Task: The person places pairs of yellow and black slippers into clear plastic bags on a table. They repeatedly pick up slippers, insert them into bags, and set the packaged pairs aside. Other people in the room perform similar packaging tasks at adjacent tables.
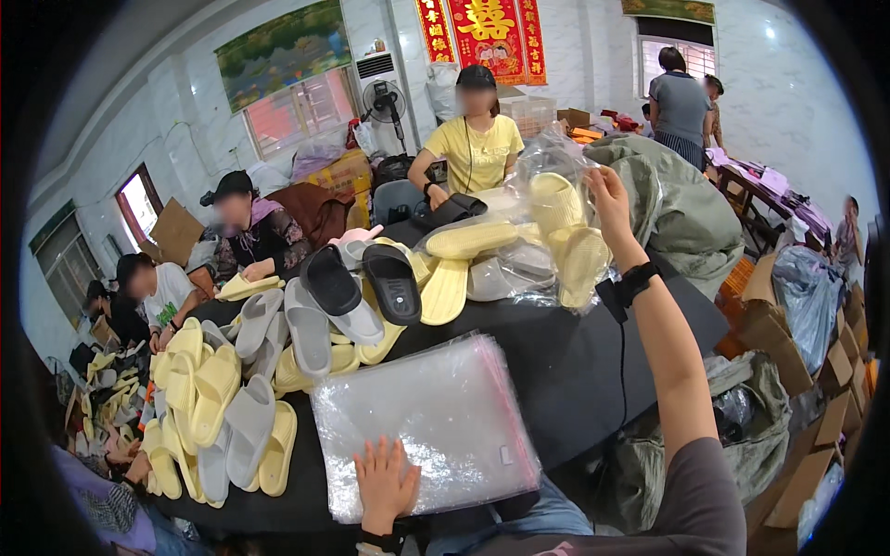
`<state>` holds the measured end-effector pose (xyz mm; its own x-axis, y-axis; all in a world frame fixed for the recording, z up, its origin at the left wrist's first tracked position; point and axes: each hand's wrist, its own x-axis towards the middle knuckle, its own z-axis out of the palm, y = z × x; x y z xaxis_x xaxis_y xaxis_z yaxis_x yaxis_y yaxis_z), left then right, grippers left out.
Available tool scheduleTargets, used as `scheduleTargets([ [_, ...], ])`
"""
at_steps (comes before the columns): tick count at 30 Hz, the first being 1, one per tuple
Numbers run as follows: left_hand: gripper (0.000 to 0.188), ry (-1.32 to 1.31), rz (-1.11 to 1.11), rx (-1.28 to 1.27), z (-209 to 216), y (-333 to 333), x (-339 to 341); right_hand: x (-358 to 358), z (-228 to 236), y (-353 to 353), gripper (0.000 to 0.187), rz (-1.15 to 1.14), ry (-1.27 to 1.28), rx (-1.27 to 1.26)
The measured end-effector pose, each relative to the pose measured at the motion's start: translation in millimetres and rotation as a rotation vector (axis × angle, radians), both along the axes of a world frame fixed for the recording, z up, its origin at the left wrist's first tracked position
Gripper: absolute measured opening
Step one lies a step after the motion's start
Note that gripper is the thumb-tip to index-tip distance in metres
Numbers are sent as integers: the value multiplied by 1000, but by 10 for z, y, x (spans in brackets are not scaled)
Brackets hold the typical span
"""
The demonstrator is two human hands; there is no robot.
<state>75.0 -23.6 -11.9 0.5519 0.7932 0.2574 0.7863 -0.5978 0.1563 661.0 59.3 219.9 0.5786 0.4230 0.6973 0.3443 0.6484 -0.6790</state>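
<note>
My left hand (pixel 385 482) lies flat, fingers spread, on a stack of clear plastic bags (pixel 436 408) with a pink strip along one edge. Out to the far right, my right hand (pixel 607 196) pinches the top of a clear plastic bag (pixel 579 159). Yellow slippers (pixel 559 206) show through that bag, hanging over the table's far side. Next to it lie more yellow slippers (pixel 473 241), some under clear film. A black slipper (pixel 391 283) and a grey slipper (pixel 308 324) are on the pile beyond the bag stack.
Yellow and grey slippers (pixel 215 397) heap up at the left of the black table (pixel 593 389). Across it stands a person in a yellow shirt (pixel 477 153); others sit at the left. A large grey-green sack (pixel 672 208) is at the right, with cardboard boxes (pixel 816 482) beside the table.
</note>
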Motion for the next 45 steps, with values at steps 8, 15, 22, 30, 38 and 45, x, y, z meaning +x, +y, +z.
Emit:
scheduleTargets([
  [8,67,-8,4,3,-5,4,9,-472,177,180,25,192,-114,-19],
  [15,64,-4,23,12,-4,-3,9,-1176,488,148,24,327,-293,-65],
  [22,65,43,42,-14,25,-29,-30,-2579,-62,-380,16,368,-952,-236],
  [30,63,93,59,-13,0,16,11,-3036,-472,-919,50,176,-1110,-327],
  [38,55,-625,66,-202,56,-22,-136,-1991,-1752,-1719,56,-96,-171,-659],
  [45,77,-1117,17,-793,289,-341,92,-2025,-2111,-1683,85,164,162,-757],
])
